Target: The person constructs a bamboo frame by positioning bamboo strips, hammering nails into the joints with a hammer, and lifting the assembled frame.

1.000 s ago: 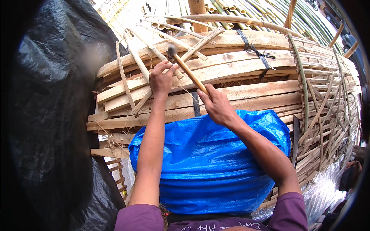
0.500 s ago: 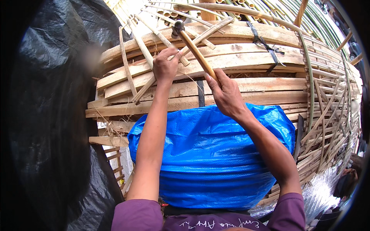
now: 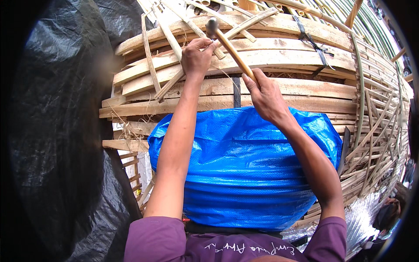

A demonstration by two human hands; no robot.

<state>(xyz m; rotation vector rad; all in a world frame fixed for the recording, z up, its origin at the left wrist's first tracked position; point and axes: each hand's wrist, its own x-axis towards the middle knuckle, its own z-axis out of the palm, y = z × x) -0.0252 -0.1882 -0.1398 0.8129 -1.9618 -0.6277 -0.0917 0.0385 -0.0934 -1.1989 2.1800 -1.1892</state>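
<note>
Hammer (image 3: 233,52), dark metal head on a straight tan wooden handle, has come nearer my left hand (image 3: 196,58) since the earlier frame; the head now hangs just beyond those fingers, close to the crossed strips of pale split wood (image 3: 248,24). Long axis diagonal: head far and leftward, handle running back to my right hand (image 3: 267,97), fingers wrapped round it. Left thumb and forefinger pressed together; cannot tell on what. Pale sawn timber beams (image 3: 288,58) beneath.

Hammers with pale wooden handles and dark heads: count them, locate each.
1 wooden-handled hammer: the bare right hand grips its handle; its head is near the bare left hand. Others may be hidden under the blue plastic sheet.
</note>
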